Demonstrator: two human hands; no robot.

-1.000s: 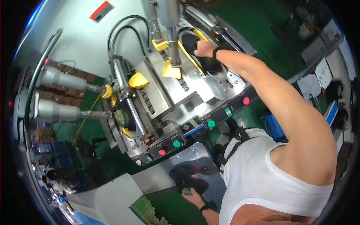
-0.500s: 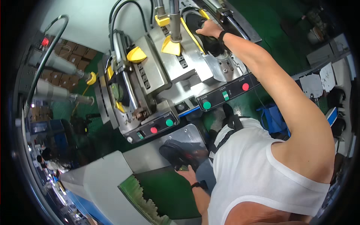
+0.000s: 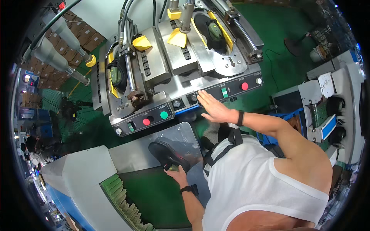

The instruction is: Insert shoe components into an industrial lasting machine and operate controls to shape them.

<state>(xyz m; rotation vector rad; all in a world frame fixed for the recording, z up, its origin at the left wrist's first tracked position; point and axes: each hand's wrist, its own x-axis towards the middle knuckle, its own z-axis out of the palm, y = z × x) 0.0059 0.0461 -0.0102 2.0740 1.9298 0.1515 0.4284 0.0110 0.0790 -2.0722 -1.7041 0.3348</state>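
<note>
A: What are the hands doing?

B: The right hand (image 3: 216, 109) is stretched out flat, fingers spread and held straight, palm down over the front edge of the right control panel (image 3: 231, 87), with nothing in its grasp. The left hand (image 3: 178, 175) is low, fingers curled onto the heel end of a black shoe (image 3: 168, 156). Whether they close fully around it I cannot tell.

A: Start with the biggest thing around them.

B: The press machine (image 3: 169, 61), grey metal with two stations side by side. The right station holds a dark shoe (image 3: 213, 29) in a yellow-edged cradle; the left station holds another dark shoe (image 3: 116, 75), tilted on its side.

A: Next down?

B: A grey metal shelf (image 3: 169, 134) below the machine; the black shoe lies on it, toe toward the machine, heel by the left hand. Beside it, lower left, a green conveyor belt (image 3: 150, 196) with a ribbed edge.

A: And the panels?

B: The left control panel (image 3: 144, 119) carries a red button (image 3: 146, 121) and a green button (image 3: 164, 114). The right one has a red button (image 3: 244, 86) and a green switch (image 3: 224, 92), just beyond the right fingertips.

A: Smallest?

B: A black wristband (image 3: 240, 118) on the right wrist and a black watch (image 3: 186, 189) on the left.
</note>
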